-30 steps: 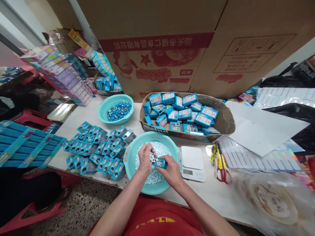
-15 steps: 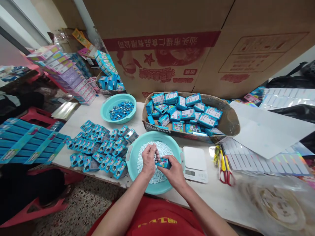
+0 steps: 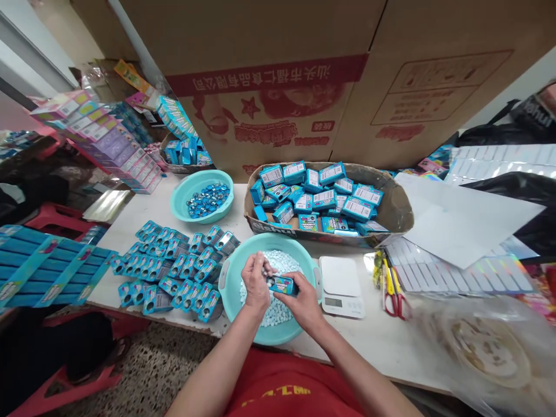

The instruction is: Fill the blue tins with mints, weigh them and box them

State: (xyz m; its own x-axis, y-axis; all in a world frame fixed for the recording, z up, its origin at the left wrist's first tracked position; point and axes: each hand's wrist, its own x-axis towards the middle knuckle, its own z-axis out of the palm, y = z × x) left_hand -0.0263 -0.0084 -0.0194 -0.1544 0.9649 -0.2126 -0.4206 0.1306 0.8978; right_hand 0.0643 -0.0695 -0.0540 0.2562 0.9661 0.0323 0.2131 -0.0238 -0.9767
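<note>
Over the turquoise basin [image 3: 234, 307] of small whitish candies [image 3: 278, 313], both of my hands work close together. A small blue candy box [image 3: 283, 284] lies tilted on its side in my right hand [image 3: 304, 298], thumb on the near face and fingers behind. My left hand [image 3: 256, 285] is closed at the box's left end, its fingertips curled around a few candies; how many is hidden. To the left stand rows of similar blue boxes [image 3: 186, 263], with round holes in their ends.
A smaller turquoise bowl [image 3: 176, 202] holds blue shiny caps. Behind the basin, a cut-down carton [image 3: 402, 214] contains blue boxes. Right of the basin are a white scale [image 3: 341, 284] and red-handled scissors [image 3: 396, 304]. A large cardboard box [image 3: 278, 69] stands behind.
The view has shifted slightly, so most things sit a little further left. My left fingers have moved a little at the box's end; my right hand keeps its hold on the box.
</note>
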